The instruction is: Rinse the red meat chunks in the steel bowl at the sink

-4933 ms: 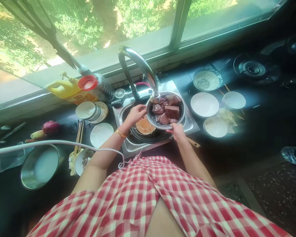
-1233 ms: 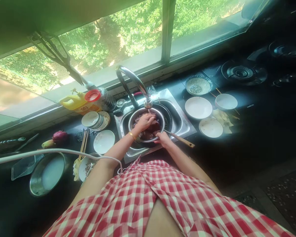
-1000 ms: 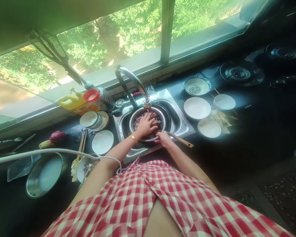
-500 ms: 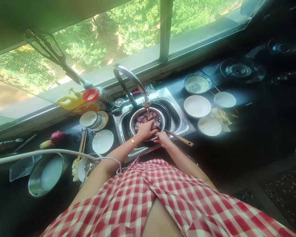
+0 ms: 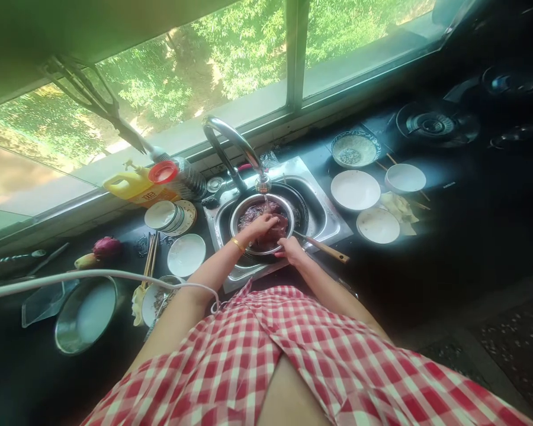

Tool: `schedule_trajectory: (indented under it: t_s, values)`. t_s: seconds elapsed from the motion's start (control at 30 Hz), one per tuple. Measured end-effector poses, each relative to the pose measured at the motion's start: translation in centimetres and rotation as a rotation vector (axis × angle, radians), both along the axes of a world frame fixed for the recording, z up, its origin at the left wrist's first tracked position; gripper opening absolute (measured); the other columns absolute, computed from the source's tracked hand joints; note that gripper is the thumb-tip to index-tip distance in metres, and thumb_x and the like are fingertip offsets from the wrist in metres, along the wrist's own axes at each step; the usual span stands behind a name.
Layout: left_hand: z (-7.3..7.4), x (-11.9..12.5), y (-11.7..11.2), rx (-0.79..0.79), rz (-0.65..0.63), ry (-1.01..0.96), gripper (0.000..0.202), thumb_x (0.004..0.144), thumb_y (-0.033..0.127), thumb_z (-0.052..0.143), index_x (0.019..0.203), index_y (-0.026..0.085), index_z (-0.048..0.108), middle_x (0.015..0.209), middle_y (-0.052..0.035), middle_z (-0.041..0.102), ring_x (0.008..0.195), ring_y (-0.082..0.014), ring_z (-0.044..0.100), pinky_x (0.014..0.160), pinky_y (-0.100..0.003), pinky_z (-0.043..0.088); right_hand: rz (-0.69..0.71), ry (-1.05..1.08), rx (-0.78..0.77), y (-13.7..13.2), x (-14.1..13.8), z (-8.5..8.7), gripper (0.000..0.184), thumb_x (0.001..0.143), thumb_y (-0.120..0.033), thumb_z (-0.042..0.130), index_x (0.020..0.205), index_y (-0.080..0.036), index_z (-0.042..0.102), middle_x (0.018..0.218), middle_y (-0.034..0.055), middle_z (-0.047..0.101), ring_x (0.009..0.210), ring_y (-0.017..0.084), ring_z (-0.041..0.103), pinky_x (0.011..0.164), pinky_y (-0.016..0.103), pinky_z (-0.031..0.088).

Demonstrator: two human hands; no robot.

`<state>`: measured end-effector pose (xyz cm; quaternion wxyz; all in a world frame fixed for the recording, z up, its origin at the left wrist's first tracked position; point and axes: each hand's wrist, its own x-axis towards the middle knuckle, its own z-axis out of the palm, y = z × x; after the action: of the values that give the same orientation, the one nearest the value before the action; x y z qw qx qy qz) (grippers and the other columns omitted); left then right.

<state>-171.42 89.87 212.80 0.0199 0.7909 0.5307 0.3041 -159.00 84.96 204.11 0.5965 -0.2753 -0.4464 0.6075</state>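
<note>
A steel bowl [image 5: 238, 212] of dark red meat pieces [image 5: 251, 211] sits in the sink [image 5: 324, 222] under the curved tap [image 5: 231, 142], from which water runs. My left hand [image 5: 261, 226], with a gold bangle at the wrist, reaches into the bowl and rests on the meat, fingers spread. My right hand [image 5: 290, 249] grips the bowl's near rim. A wooden-handled utensil [image 5: 327, 251] lies across the sink's right edge beside my right hand.
White plates [image 5: 355, 189] and bowls stand right of the sink, a gas hob [image 5: 433, 125] beyond them. On the left are stacked plates [image 5: 165, 214], chopsticks [image 5: 149, 259], a yellow oil jug [image 5: 135, 183], a red onion [image 5: 107, 247], a steel pot [image 5: 82, 313] and a white cable [image 5: 98, 273].
The bowl has come down from under the tap into the sink. My left hand went into the bowl and keeps shifting over the meat; my right hand stays on the rim.
</note>
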Motion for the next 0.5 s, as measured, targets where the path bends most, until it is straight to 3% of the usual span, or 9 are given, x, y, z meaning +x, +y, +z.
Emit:
schedule_trajectory:
  t_s: [0.17,0.23,0.4,0.5]
  values:
    - [0.3,1.0,-3.0,0.434,0.227,0.453,0.054,0.094,0.048,0.050,0.141,0.020,0.054,0.110,-0.0174,0.069,0.101,-0.0323,0.067,0.086,-0.040,0.050,-0.010,0.018,0.000,0.5,-0.1,-0.1,0.015,0.076,0.000,0.044,0.076,-0.012,0.053,0.054,-0.0009,0.058,0.044,0.011,0.058,0.038,0.018,0.048]
    - [0.3,1.0,-3.7,0.533,0.195,0.558,0.050,0.098,0.042,0.043,0.142,0.021,0.052,0.121,-0.0189,0.065,0.110,-0.0319,0.064,0.091,-0.041,0.049,-0.016,0.023,-0.009,0.7,-0.1,-0.2,0.015,0.077,0.000,0.044,0.076,-0.013,0.052,0.054,-0.0009,0.057,0.044,0.012,0.059,0.038,0.018,0.047]
    - [-1.4,0.3,-2.7,0.492,-0.007,0.691,0.053,0.096,0.035,0.048,0.147,0.019,0.047,0.157,-0.0164,0.038,0.146,-0.0317,0.033,0.116,-0.049,0.029,-0.033,0.055,-0.025,1.1,-0.1,-0.3,0.014,0.076,-0.001,0.047,0.077,-0.014,0.051,0.055,-0.0028,0.057,0.042,0.011,0.058,0.037,0.018,0.047]
    - [-1.5,0.0,-1.2,0.443,-0.047,0.529,0.051,0.095,0.032,0.050,0.144,0.019,0.050,0.157,-0.0154,0.038,0.147,-0.0294,0.031,0.118,-0.049,0.027,-0.035,0.059,-0.043,1.3,0.0,-0.4,0.013,0.077,-0.001,0.046,0.076,-0.014,0.051,0.054,-0.0027,0.056,0.043,0.011,0.057,0.038,0.017,0.047]
